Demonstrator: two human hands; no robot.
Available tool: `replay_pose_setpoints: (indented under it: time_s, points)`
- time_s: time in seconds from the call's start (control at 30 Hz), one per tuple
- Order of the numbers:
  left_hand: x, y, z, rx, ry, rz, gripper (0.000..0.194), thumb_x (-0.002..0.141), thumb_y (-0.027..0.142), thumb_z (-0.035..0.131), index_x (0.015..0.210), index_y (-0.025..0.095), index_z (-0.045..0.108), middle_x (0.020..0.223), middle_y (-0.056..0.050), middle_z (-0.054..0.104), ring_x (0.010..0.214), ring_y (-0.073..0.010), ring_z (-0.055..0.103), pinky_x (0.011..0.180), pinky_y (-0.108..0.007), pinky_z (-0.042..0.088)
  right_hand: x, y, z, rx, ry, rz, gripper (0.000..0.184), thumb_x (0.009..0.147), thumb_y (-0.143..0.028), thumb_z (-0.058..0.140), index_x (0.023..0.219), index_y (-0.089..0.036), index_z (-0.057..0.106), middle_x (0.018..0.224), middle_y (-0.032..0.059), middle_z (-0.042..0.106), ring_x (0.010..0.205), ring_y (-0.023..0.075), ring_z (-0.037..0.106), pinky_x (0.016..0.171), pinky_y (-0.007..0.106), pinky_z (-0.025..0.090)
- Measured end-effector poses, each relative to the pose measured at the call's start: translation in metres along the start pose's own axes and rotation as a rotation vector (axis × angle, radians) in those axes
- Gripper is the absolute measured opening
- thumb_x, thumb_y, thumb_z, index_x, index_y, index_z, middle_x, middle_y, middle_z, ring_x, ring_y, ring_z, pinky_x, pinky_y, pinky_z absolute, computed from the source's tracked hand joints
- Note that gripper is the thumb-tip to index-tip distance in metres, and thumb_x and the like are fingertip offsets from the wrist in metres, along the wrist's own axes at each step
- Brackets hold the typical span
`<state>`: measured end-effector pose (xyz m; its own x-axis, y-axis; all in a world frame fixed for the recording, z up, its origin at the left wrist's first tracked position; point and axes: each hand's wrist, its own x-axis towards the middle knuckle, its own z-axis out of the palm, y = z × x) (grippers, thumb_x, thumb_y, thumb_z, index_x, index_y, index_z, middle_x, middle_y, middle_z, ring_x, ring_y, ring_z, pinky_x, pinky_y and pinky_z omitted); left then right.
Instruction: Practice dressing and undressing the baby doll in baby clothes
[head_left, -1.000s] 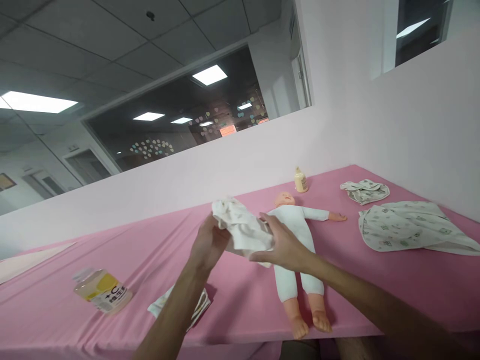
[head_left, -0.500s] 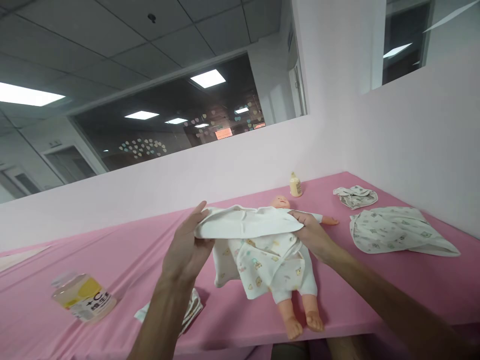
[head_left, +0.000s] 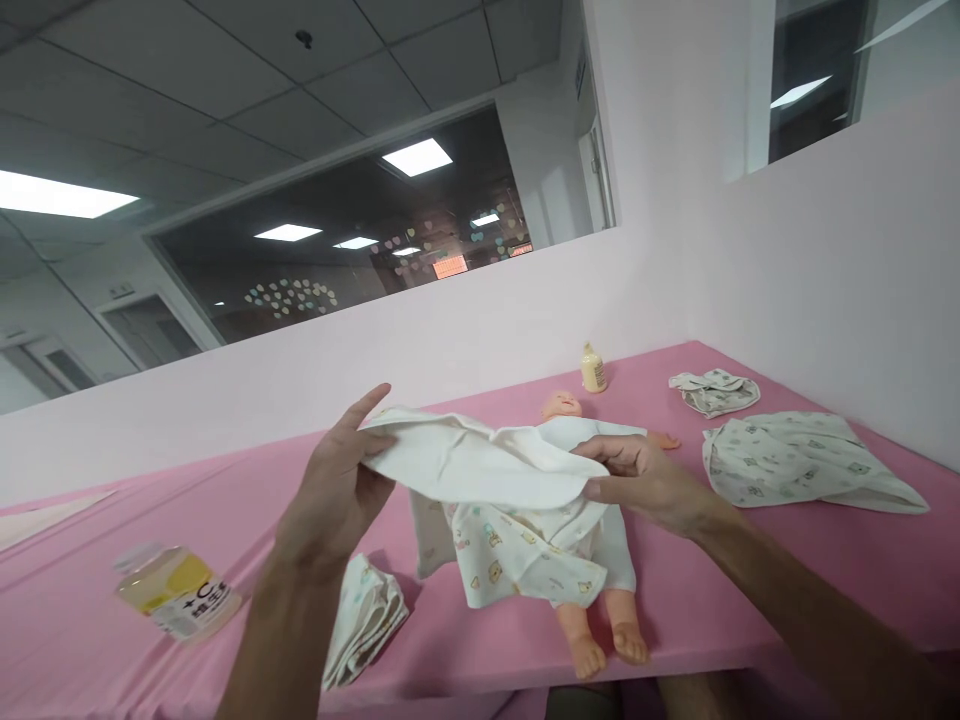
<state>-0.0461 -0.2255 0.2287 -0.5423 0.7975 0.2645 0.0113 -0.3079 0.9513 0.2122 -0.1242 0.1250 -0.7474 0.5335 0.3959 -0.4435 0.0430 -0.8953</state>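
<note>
While the left hand (head_left: 334,485) grips one end of a printed garment (head_left: 517,550), a finger of that hand points up clear of the fabric. The right hand (head_left: 656,485) has the other end pinched between thumb and fingers, so a plain white band of cloth spans the two hands. Below it hangs the part with small coloured prints, in front of the doll (head_left: 619,550) — whether it touches the doll's body I cannot tell. Dressed in white, the doll lies face up, its head beyond the garment and its bare feet near the front edge of the pink cover (head_left: 487,650). Near the left forearm lies a folded printed cloth (head_left: 366,620); farther left is a clear bottle with a yellow and white label (head_left: 180,592). A small cream bottle (head_left: 593,370) stands near the doll's head, and two patterned cloths (head_left: 810,460) lie to the right.
</note>
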Motion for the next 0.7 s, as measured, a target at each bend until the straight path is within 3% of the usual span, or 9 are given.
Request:
replay_pose_setpoints:
  time_s: [0.07,0.2,0.33,0.37,0.43,0.5,0.57,0.63,0.7]
  points:
    - [0.006,0.004,-0.011,0.126,-0.016,-0.006,0.068,0.062,0.013,0.063,0.129,0.022,0.054,0.078,0.002,0.056,0.061,-0.0073,0.049,0.052,-0.016,0.044,0.0,-0.008,-0.005,0.048,0.047,-0.02,0.03,0.075,-0.03,0.075,0.102,-0.019,0.07,0.098,0.0054,0.067,0.086,0.014,0.061,0.078,0.027,0.048]
    - [0.016,-0.01,-0.033,0.474,0.033,0.118,0.054,0.067,0.018,0.059,0.12,0.024,0.054,0.091,0.002,0.049,0.062,-0.0063,0.046,0.051,-0.016,0.038,0.012,-0.029,-0.011,0.113,0.302,-0.115,0.028,0.073,-0.031,0.075,0.098,-0.019,0.069,0.088,0.0032,0.065,0.076,0.0117,0.059,0.07,0.026,0.048]
    - [-0.009,-0.054,-0.021,0.795,0.17,0.405,0.036,0.071,0.027,0.06,0.105,0.018,0.054,0.085,0.001,0.044,0.067,-0.0112,0.044,0.061,-0.023,0.042,0.043,-0.042,0.003,0.116,0.421,-0.162,0.024,0.075,-0.029,0.071,0.096,-0.02,0.064,0.072,-0.0027,0.056,0.062,0.0081,0.051,0.058,0.022,0.042]
    - [-0.022,-0.067,-0.011,0.826,0.112,0.448,0.031,0.075,0.032,0.061,0.102,0.018,0.054,0.086,-0.001,0.047,0.074,-0.0138,0.047,0.068,-0.026,0.044,0.053,-0.044,0.011,0.091,0.422,-0.157,0.022,0.076,-0.028,0.069,0.096,-0.02,0.063,0.07,-0.0035,0.053,0.059,0.0076,0.049,0.054,0.021,0.039]
    - [-0.051,-0.088,0.012,0.849,-0.232,0.391,0.024,0.078,0.039,0.061,0.092,0.02,0.054,0.084,-0.002,0.053,0.075,-0.0157,0.051,0.07,-0.028,0.046,0.072,-0.046,0.031,0.004,0.402,-0.128,0.018,0.077,-0.024,0.064,0.095,-0.02,0.062,0.065,-0.0049,0.047,0.054,0.0064,0.042,0.049,0.02,0.033]
    - [-0.073,-0.103,0.036,0.837,-0.56,0.246,0.024,0.081,0.041,0.059,0.092,0.02,0.056,0.088,-0.003,0.059,0.08,-0.0177,0.055,0.072,-0.029,0.048,0.088,-0.047,0.054,-0.089,0.346,-0.116,0.016,0.078,-0.021,0.061,0.094,-0.019,0.061,0.066,-0.0048,0.047,0.052,0.0053,0.038,0.048,0.02,0.032]
    - [-0.08,-0.109,0.053,0.77,-0.61,0.228,0.024,0.086,0.041,0.053,0.092,0.019,0.06,0.092,-0.007,0.063,0.091,-0.0217,0.058,0.083,-0.034,0.048,0.094,-0.047,0.075,-0.177,0.253,-0.138,0.016,0.081,-0.022,0.057,0.097,-0.018,0.06,0.074,-0.0024,0.052,0.057,0.0062,0.044,0.052,0.02,0.037]
    - [-0.073,-0.107,0.062,0.66,-0.532,0.23,0.027,0.086,0.04,0.052,0.096,0.017,0.062,0.097,-0.009,0.065,0.101,-0.0245,0.058,0.09,-0.037,0.045,0.088,-0.045,0.089,-0.3,0.183,-0.203,0.023,0.084,-0.026,0.057,0.105,-0.018,0.058,0.088,0.0012,0.057,0.072,0.0092,0.053,0.063,0.023,0.045]
    - [-0.06,-0.099,0.062,0.463,-0.43,0.162,0.029,0.084,0.04,0.054,0.098,0.016,0.063,0.095,-0.008,0.066,0.097,-0.0237,0.059,0.085,-0.035,0.047,0.07,-0.039,0.097,-0.487,0.215,-0.294,0.033,0.084,-0.031,0.059,0.115,-0.019,0.054,0.105,0.0048,0.057,0.092,0.014,0.056,0.078,0.029,0.048]
